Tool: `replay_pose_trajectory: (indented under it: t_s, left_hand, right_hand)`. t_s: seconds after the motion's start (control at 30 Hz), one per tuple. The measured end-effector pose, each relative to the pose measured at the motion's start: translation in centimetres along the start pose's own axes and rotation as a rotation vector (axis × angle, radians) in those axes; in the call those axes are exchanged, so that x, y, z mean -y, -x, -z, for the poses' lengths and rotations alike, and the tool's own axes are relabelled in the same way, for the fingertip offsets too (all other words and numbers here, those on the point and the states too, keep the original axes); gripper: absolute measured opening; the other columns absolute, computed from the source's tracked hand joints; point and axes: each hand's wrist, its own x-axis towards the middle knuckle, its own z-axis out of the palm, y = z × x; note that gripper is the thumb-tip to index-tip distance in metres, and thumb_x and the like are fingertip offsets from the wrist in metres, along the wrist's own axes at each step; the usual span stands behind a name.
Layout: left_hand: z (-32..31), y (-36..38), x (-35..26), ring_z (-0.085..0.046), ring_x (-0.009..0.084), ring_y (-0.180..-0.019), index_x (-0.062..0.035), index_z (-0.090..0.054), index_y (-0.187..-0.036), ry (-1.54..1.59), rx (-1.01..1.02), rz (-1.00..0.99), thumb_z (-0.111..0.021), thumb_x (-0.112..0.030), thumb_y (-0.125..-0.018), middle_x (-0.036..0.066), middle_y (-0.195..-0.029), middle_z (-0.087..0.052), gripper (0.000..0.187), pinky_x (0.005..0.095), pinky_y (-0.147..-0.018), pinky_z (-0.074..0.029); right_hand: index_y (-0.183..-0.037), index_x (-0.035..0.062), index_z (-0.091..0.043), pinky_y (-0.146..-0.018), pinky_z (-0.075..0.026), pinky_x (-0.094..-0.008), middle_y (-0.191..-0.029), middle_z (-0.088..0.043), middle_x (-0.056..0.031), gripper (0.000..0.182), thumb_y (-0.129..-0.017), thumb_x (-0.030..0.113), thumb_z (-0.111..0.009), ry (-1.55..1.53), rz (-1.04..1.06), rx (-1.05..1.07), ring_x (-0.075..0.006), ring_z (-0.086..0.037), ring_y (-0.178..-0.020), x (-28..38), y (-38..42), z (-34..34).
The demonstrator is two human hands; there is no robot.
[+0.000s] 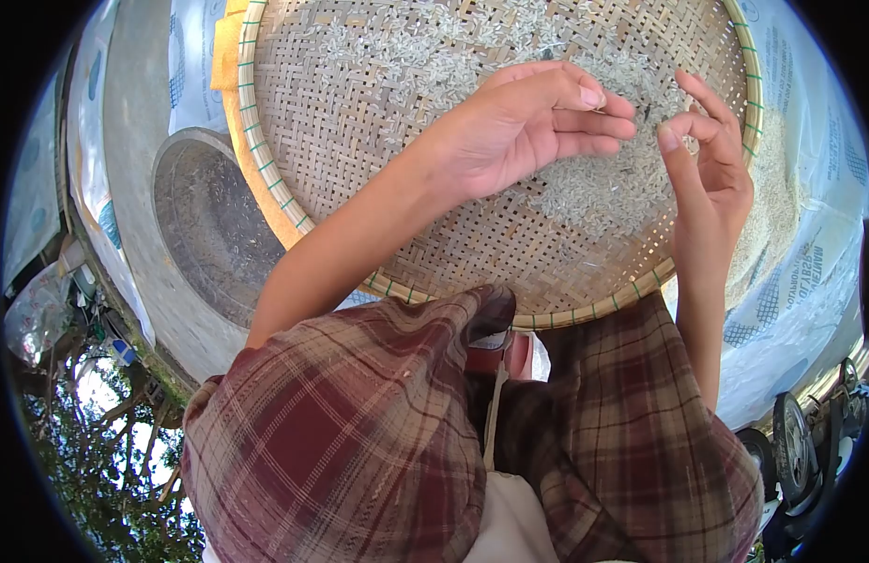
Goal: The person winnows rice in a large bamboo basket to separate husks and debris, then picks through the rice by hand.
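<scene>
Head view: both hands (510,127) (707,169) over round tray (378,225).

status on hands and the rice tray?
Left hand over the rice, fingers together, pinching something tiny. Right hand beside it, fingers curled, open. Rice spread thin in woven tray on the lap. Nothing in the way.

Rice (585,192) lies spread in the woven tray (359,113) directly under the fingers (594,120) of the left hand (519,127), the right hand (707,169) hovers just right of them, a metal bowl (214,225) sits well left, beside the tray's rim.
</scene>
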Motion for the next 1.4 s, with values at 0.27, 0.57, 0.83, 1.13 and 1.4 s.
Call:
replay_pose_trajectory:
  t_s: [0.27,0.57,0.83,1.13,1.4]
  left_hand:
    - [-0.3,0.0,1.2,-0.059,0.0268,-0.097,0.0011,-0.057,-0.092,0.188,0.058,0.025,-0.049,-0.009,-0.084,0.018,-0.099,-0.060,0.015,0.0389,-0.092,-0.046]
    - [-0.1,0.0,1.3,-0.057,0.0372,-0.098,0.0105,-0.054,-0.103,0.500,0.145,0.117,-0.031,-0.022,-0.091,0.023,-0.099,-0.060,0.042,0.0453,-0.094,-0.043]
    - [-0.1,0.1,1.0,-0.058,0.0354,-0.098,0.0111,-0.053,-0.105,0.582,0.234,0.096,-0.026,-0.027,-0.094,0.021,-0.094,-0.062,0.048,0.0452,-0.095,-0.043]
    - [2.1,0.2,-0.8,-0.058,0.0158,-0.062,0.0025,-0.064,-0.088,-0.098,0.132,0.002,-0.043,-0.025,-0.093,0.004,-0.071,-0.060,0.035,0.0313,-0.062,-0.049]
    - [1.3,-0.2,-0.7,-0.055,0.0159,-0.056,-0.0044,-0.064,-0.083,-1.663,-0.108,-0.692,-0.066,-0.012,-0.076,0.006,-0.069,-0.058,0.011,0.0288,-0.051,-0.043]
  right_hand:
    - [-0.081,0.0065,-0.062,-0.103,-0.027,-0.0408,-0.121,-0.053,-0.0098,0.009,-0.073,0.002,-0.063,0.282,0.294,0.109,-0.0271,-0.038,-0.123,1.3,-0.1,-1.1]
    - [-0.087,0.0059,-0.063,-0.101,-0.028,-0.0425,-0.120,-0.053,-0.0100,0.017,-0.071,0.001,-0.065,0.499,0.484,0.134,-0.0303,-0.040,-0.122,2.3,-0.1,-1.2]
    - [-0.100,0.0036,-0.059,-0.103,-0.028,-0.0397,-0.121,-0.052,-0.0129,0.021,-0.079,0.004,-0.059,0.253,0.326,0.018,-0.0265,-0.042,-0.120,1.7,0.1,-1.0]
    - [-0.101,0.0031,-0.059,-0.096,-0.034,-0.0369,-0.115,-0.055,-0.0128,0.021,-0.082,0.013,-0.061,0.097,0.084,-0.200,-0.0246,-0.047,-0.112,-0.6,-0.1,0.5]
    - [-0.101,0.0056,-0.059,-0.095,-0.033,-0.0414,-0.116,-0.053,-0.0115,0.027,-0.076,0.014,-0.065,0.702,0.392,-0.038,-0.0328,-0.044,-0.114,-1.3,0.1,-0.2]
